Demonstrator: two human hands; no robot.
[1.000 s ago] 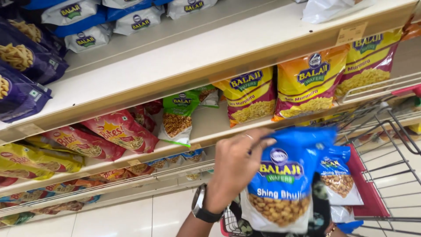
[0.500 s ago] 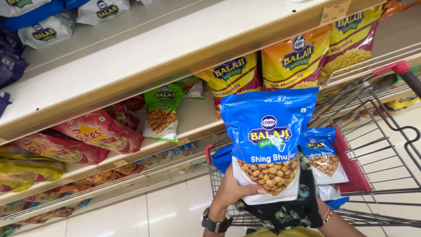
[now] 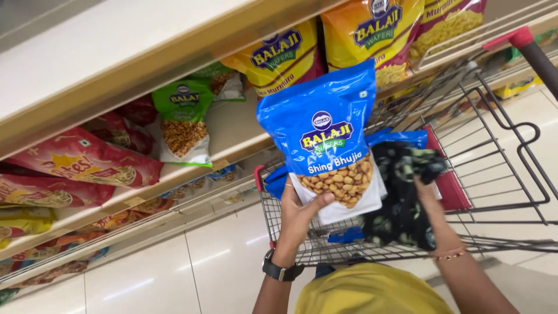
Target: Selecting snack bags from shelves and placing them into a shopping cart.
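My left hand (image 3: 299, 218) grips the bottom edge of a large blue snack bag (image 3: 328, 136) with a clear window showing coated nuts, held upright over the wire shopping cart (image 3: 465, 139). My right hand (image 3: 427, 192) reaches into the cart and is mostly hidden behind a dark floral cloth bag (image 3: 404, 192), which it appears to hold. More blue snack bags (image 3: 401, 138) lie in the cart behind it. A black watch sits on my left wrist.
Store shelves run to the left, stocked with a green and white snack bag (image 3: 183, 119), red bags (image 3: 87, 160) and yellow bags (image 3: 372, 29). The cart's red handle (image 3: 511, 38) is at the upper right. Pale floor tiles (image 3: 174, 273) lie below.
The blue bag has come down from shelf height and now hangs over the cart. The view has tipped downward, and my right hand has come into sight at the cloth bag.
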